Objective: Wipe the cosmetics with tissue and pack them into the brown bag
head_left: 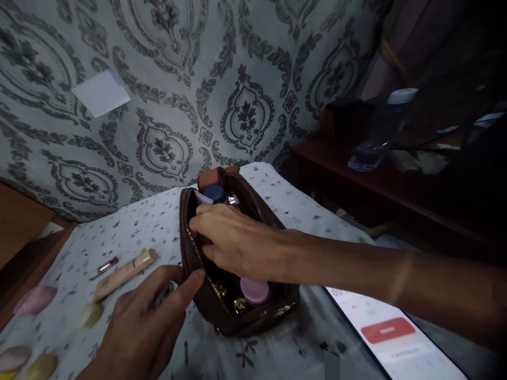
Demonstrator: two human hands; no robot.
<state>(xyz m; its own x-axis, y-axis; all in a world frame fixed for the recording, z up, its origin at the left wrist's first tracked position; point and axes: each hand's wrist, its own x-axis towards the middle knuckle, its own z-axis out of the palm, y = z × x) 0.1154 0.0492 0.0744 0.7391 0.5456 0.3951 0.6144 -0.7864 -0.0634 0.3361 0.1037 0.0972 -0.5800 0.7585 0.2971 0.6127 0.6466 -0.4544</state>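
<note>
A brown zippered bag (241, 328) stands unzipped on the patterned bed sheet. My left hand (148, 316) grips its left rim, the thumb lying over the zipper edge. Through the opening reaches my right hand (241, 240), its fingers bent downward; the bag's wall and the hand itself hide the fingertips, so what they touch cannot be seen. Inside the bag, a dark blue round lid (214, 193) shows at the far end and a pink round cap (254, 291) at the near end. Gold-coloured metal fittings (240, 304) lie beside the pink cap.
Left of the bag lie a beige tube (124, 274), a small lip-gloss tube (103, 268) and several pink and yellowish rounded pieces (35, 300). A lit phone (396, 338) rests at right under my forearm. A water bottle (380, 134) stands on a dark red table (317, 158).
</note>
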